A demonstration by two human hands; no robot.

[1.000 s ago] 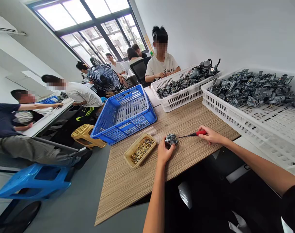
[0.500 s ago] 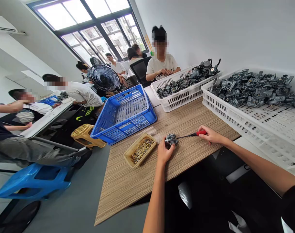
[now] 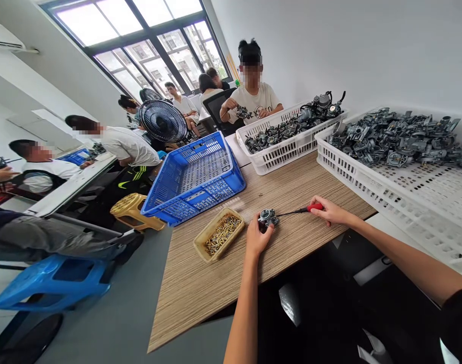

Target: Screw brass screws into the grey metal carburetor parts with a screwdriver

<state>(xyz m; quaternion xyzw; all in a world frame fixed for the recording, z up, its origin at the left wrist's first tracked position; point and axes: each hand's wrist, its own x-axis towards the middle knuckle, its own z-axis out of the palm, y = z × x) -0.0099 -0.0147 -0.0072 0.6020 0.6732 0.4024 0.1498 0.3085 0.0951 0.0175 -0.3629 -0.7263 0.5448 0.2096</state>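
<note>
left hand (image 3: pixel 258 236) gripping metal part (image 3: pixel 268 218), right hand (image 3: pixel 331 210) holding screwdriver (image 3: pixel 299 210)

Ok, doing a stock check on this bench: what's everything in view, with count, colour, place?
metal part: one, grey, on the table
screwdriver: one, red handle, tip at the metal part
tray: one, tan, holds screws, left of the part
blue crate: one, tilted, table's left edge
white crates: two, hold grey parts, far and right
fan: one, black, behind blue crate
stools: one yellow, one blue, floor left
co-workers: several, seated beyond
left hand: holds the metal part
right hand: grips the screwdriver
</note>
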